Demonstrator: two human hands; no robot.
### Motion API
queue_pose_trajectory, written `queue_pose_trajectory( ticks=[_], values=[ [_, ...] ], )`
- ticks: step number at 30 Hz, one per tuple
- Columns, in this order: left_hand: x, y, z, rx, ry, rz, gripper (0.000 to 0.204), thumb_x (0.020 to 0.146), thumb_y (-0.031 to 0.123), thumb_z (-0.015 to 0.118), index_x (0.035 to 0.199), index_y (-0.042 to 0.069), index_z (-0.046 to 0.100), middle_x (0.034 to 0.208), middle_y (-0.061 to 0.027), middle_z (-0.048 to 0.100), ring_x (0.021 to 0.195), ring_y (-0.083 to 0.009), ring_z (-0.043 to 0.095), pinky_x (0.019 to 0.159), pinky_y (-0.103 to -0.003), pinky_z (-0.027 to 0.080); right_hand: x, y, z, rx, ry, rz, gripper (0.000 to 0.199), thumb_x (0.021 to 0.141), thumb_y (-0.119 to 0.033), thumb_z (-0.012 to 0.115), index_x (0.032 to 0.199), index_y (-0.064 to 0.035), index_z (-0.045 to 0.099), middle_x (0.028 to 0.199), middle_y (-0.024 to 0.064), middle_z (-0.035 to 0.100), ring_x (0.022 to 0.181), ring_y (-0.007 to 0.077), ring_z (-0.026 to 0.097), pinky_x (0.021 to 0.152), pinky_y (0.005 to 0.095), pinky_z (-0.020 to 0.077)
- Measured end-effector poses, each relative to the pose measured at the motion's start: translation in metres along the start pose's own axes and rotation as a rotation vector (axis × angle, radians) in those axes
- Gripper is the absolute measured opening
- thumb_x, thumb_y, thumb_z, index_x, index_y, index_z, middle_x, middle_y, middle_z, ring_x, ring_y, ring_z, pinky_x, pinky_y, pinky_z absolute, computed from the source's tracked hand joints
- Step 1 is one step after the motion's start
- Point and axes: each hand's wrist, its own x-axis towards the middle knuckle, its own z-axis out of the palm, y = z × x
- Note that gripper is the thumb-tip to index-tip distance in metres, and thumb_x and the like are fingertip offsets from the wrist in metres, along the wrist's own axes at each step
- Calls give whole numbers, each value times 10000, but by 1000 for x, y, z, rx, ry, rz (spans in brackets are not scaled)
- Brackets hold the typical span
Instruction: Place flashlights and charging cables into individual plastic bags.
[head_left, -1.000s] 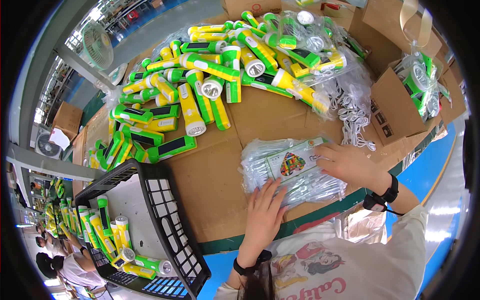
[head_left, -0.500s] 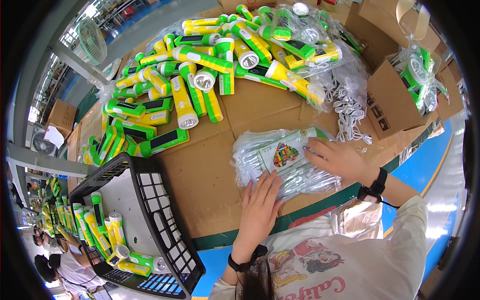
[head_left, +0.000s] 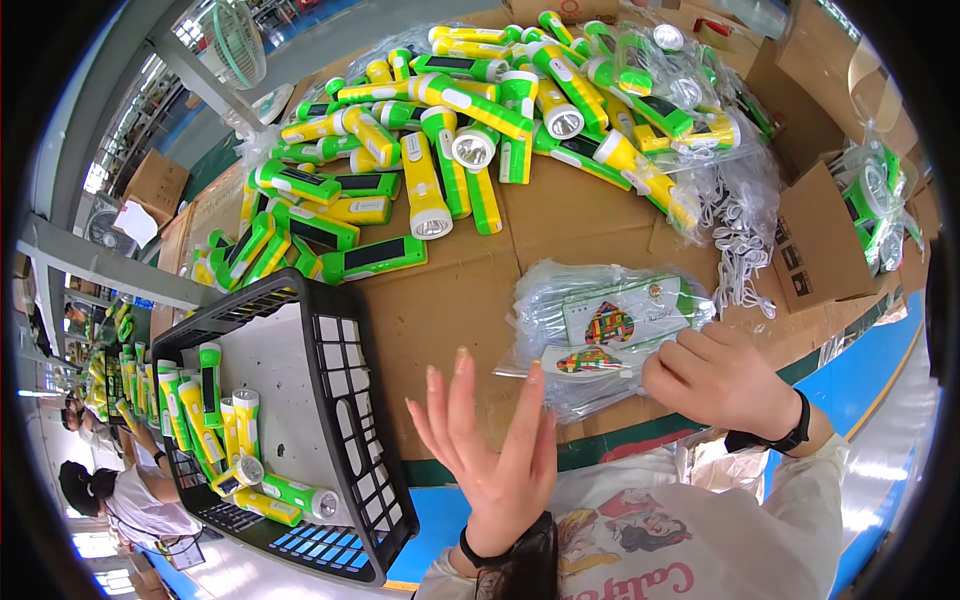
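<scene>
The left hand (head_left: 495, 450) has lifted off the stack of clear plastic bags (head_left: 600, 335) and now hovers at 6 o'clock with fingers spread wide and holding nothing; half a second earlier it lay flat on the stack's near edge. The right hand (head_left: 715, 380) remains at 4 o'clock, fingers curled narrow and pinching the right end of the top bag. The stack lies on the cardboard-covered table (head_left: 450, 300), right of centre. With one hand free, the top bag appears ready for separation. A heap of green and yellow flashlights (head_left: 470, 130) fills 12 o'clock. A black crate (head_left: 340, 400) at 8 o'clock holds more flashlights.
</scene>
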Motion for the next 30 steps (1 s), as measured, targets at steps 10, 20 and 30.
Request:
queue_pose_trajectory(
  ticks=[10, 20, 30],
  values=[
    [-10, -18, 12, -311, -198, 133, 125, 773, 86, 759, 873, 82, 684, 887, -16, 711, 825, -194, 685, 1052, -467, 347, 19, 0, 3, 418, 35, -189, 179, 724, -179, 676, 837, -103, 559, 744, -13, 476, 679, 143, 522, 571, 274, 414],
    [-22, -40, 24, -680, -316, -52, 86, 809, 9, 712, 881, 55, 716, 921, -45, 748, 821, -206, 671, 919, -384, 426, -3, 19, 0, 447, 32, 129, 213, 700, -145, 758, 830, -74, 605, 749, 36, 564, 673, 216, 568, 525, 342, 421],
    [-16, -39, 20, -676, -205, -214, 115, 744, -17, 752, 833, 41, 708, 819, -58, 728, 736, -200, 638, 803, -345, 423, 38, -20, 24, 501, 92, -98, 223, 773, -237, 739, 890, -90, 618, 1280, 64, 610, 1232, 222, 558, 1054, 458, 420]
  ],
)
